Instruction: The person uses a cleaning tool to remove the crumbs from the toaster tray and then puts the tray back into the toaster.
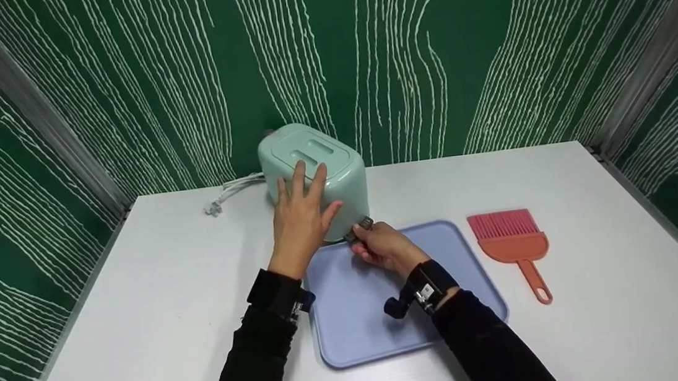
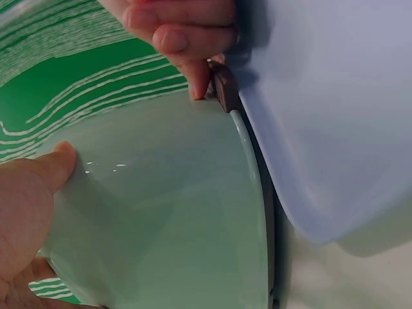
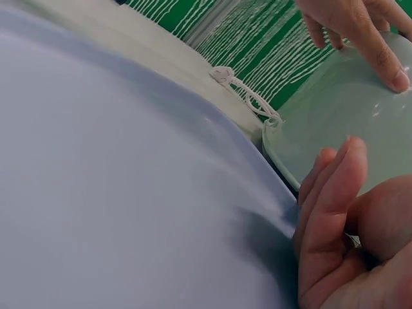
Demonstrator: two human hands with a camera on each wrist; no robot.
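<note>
A mint-green toaster (image 1: 345, 190) with a lid on top stands at the back of the table, its near end by the blue tray (image 1: 351, 314). My left hand (image 1: 300, 222) rests on the toaster's side and top edge with the fingers spread. At the toaster's lower near corner, my right hand (image 1: 386, 245) pinches a small dark brown piece (image 2: 225, 87) between thumb and fingers. The left wrist view shows this piece low on the toaster's wall, right beside the tray's rim. In the right wrist view, the curled fingers (image 3: 335, 199) mostly hide it.
Right of the tray lies an orange dustpan-shaped brush (image 1: 514, 248) with pink bristles. The toaster's white cord and plug (image 1: 214, 207) lie to its left on the white table (image 1: 190, 329). Green walls (image 1: 462, 48) with white wavy lines enclose the table's back and sides.
</note>
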